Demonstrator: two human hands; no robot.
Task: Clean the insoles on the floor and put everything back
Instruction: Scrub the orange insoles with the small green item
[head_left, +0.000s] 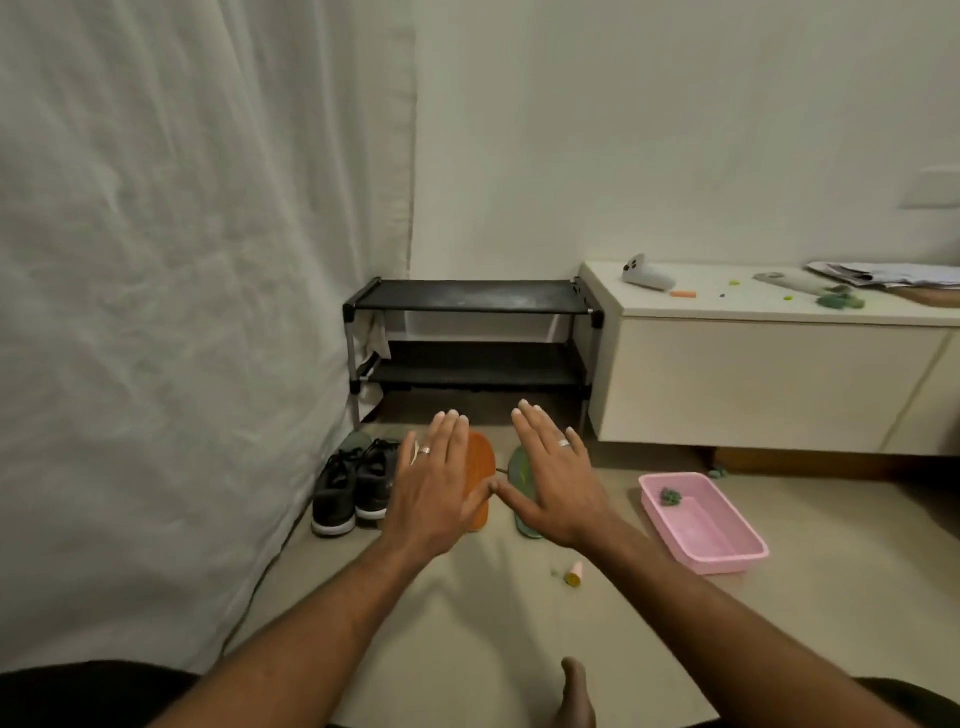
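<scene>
We see a flat orange foam insole (480, 470) and a green one (521, 470) side by side on the beige floor (467, 623), our left hand (439, 491) and right hand (553, 483) spread flat above them, empty, black sneakers (353, 486) left, pink plastic basket (727, 556) right.
</scene>
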